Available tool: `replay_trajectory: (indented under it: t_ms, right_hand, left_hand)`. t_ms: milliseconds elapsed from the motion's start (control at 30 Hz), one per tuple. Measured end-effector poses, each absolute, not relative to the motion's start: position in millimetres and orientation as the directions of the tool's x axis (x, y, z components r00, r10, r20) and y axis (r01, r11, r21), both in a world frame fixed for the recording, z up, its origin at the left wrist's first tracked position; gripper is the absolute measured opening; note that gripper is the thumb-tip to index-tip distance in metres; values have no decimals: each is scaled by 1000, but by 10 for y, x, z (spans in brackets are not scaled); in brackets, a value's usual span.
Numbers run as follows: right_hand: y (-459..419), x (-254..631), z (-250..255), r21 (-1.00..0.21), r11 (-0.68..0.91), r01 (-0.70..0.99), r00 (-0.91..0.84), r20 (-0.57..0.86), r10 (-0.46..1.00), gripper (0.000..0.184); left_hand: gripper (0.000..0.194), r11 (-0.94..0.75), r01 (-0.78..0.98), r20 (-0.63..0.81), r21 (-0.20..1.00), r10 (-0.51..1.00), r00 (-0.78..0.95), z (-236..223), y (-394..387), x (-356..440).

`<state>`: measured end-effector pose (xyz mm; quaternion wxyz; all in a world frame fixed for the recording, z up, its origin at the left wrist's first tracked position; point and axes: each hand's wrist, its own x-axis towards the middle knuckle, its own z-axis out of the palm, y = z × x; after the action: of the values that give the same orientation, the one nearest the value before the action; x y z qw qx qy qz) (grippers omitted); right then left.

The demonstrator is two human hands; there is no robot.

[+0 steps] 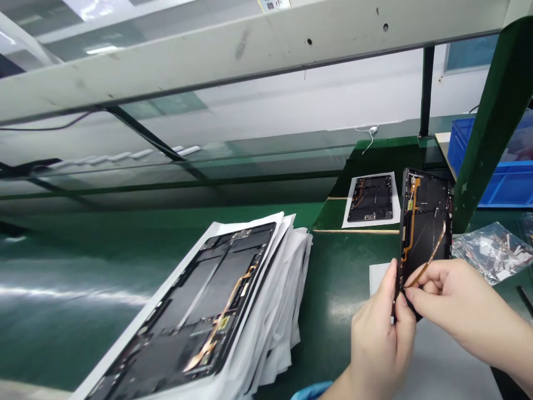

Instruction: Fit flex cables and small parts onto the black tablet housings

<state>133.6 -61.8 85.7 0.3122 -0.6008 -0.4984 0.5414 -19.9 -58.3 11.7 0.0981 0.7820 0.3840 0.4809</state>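
Observation:
A black tablet back housing (431, 205) is tilted up at the right, with an orange flex cable along its left side. My left hand (381, 333) grips its lower left edge between thumb and fingers. My right hand (453, 300) pinches a narrow orange flex cable (435, 248) near the housing's lower corner; the cable's free end stands up across the dark inner face. My fingertips hide the spot where cable and housing meet. Below the hands lies a pale sheet (441, 361) on the green bench.
A tall stack of similar housings (220, 289) with white sheets between them stands left of my hands. Another housing (370, 197) lies on white paper behind. To the right are a clear bag of small parts (495, 250), a green post (491, 128) and a blue bin (508, 183). A shelf beam (250, 50) crosses above.

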Motion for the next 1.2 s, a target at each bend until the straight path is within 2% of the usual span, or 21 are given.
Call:
replay_trajectory:
  t_ms: [633, 1200]
  right_hand:
    - [-627, 1324, 825, -916, -292, 275, -63, -321, 945, 17]
    - [-631, 1299, 872, -934, -285, 214, -77, -307, 949, 16]
  left_hand:
    - [57, -685, 529, 675, 502, 692, 256, 129, -567, -193]
    - [57, -687, 550, 688, 474, 679, 256, 133, -593, -188]
